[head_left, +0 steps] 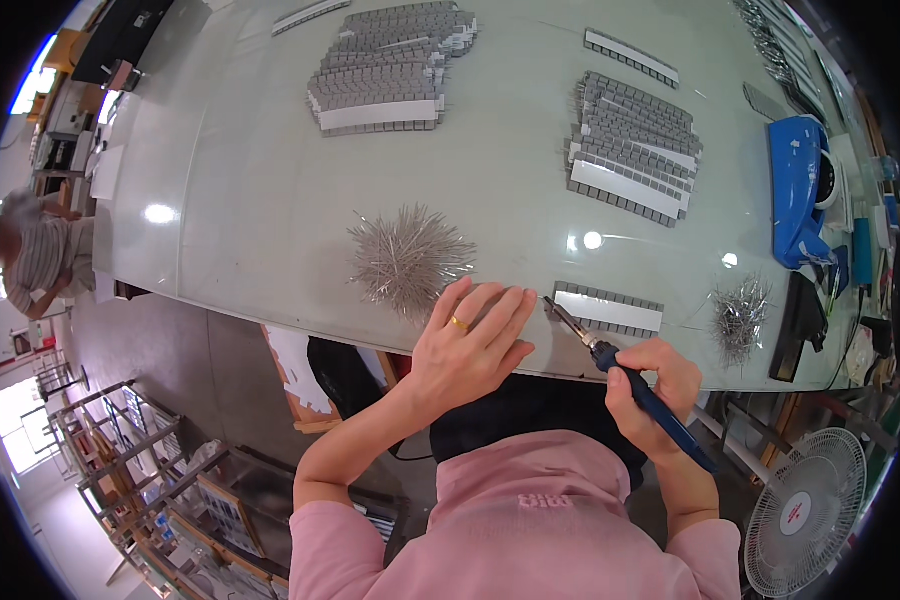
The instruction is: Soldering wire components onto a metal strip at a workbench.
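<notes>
My right hand (654,393) is closed around the dark blue handle of a soldering iron (642,393). Its metal tip points up and left, close to the fingertips of my left hand. Palm down at the table's near edge, my left hand (475,340) has its fingers stretched out and the thumb apart from them. Those fingers lie beside a loose heap of thin silvery wire pieces (407,258); what is under the palm is hidden. Just right of the iron's tip lies a grey toothed strip with a white band (608,309).
Stacked grey strips (385,75) lie far left, another stack (632,150) far right, with a single strip (631,57) behind. A smaller wire heap (739,318), black stand (798,325) and blue machine (800,190) occupy the right. A fan (808,515) stands below; a person (45,250) is off left.
</notes>
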`<state>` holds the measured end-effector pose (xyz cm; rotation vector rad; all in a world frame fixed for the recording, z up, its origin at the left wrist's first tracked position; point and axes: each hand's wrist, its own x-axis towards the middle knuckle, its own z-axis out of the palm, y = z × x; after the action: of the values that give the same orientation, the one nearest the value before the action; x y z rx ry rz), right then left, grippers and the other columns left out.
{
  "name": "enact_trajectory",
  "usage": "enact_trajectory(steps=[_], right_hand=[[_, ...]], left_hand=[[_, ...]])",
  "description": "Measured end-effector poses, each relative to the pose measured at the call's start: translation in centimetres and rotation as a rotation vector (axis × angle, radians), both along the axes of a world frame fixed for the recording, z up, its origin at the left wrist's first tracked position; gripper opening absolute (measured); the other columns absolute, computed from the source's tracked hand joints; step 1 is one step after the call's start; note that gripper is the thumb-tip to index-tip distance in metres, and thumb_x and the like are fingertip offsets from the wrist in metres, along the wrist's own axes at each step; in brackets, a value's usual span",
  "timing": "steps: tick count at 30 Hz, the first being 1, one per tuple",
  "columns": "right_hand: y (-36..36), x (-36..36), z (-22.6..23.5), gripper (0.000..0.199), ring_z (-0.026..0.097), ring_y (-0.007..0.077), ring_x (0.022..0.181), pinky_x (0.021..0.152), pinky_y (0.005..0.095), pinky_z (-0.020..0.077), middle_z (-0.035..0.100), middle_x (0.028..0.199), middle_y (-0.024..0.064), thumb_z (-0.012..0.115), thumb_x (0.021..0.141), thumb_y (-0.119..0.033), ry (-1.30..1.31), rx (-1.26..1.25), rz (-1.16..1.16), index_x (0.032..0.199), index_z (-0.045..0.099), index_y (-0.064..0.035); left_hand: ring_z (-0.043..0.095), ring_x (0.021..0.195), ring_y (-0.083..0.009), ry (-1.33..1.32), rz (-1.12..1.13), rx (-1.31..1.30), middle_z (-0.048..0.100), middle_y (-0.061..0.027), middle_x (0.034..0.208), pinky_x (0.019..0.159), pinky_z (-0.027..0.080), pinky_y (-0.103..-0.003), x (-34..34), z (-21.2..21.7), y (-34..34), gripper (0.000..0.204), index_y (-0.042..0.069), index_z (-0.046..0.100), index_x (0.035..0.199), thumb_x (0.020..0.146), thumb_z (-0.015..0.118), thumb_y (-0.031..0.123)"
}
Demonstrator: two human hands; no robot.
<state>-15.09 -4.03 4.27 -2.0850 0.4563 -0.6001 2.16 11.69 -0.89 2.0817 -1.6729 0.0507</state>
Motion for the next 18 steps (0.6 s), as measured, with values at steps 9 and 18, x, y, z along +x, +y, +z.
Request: enact_trajectory(steps=[9,18], right_hand=[[-0.1,0.6,0.7,0.02,0.057,0.0206,0.05,0.045,0.028,0.0435,0.058,0.067,0.0096,0.071,0.067,0.002,0.014,-0.071,0.047,0.082,0.059,-0.0012],[-0.5,1.6,0.7,0.024,0.057,0.0264,0.053,0.048,0.0326,0.0448,0.058,0.067,0.0107,0.072,0.065,0.003,0.027,-0.112,0.159,0.084,0.058,-0.003]], left_hand=[[0.053,0.112,-0.0201,-0.003,0.004,-0.022,0.057,-0.0028,0.122,0.102,0.037,-0.044,-0.2,-0.3,-0.1,0.054,0.006,0.062,0.122,0.073,0.073,0.025],[0.06,0.101,-0.0174,-0.086,0.023,-0.335,0.063,-0.0011,0.107,0.093,0.042,-0.039,-0.9,0.7,2.8,0.037,0.011,0.068,0.113,0.083,0.068,0.032]])
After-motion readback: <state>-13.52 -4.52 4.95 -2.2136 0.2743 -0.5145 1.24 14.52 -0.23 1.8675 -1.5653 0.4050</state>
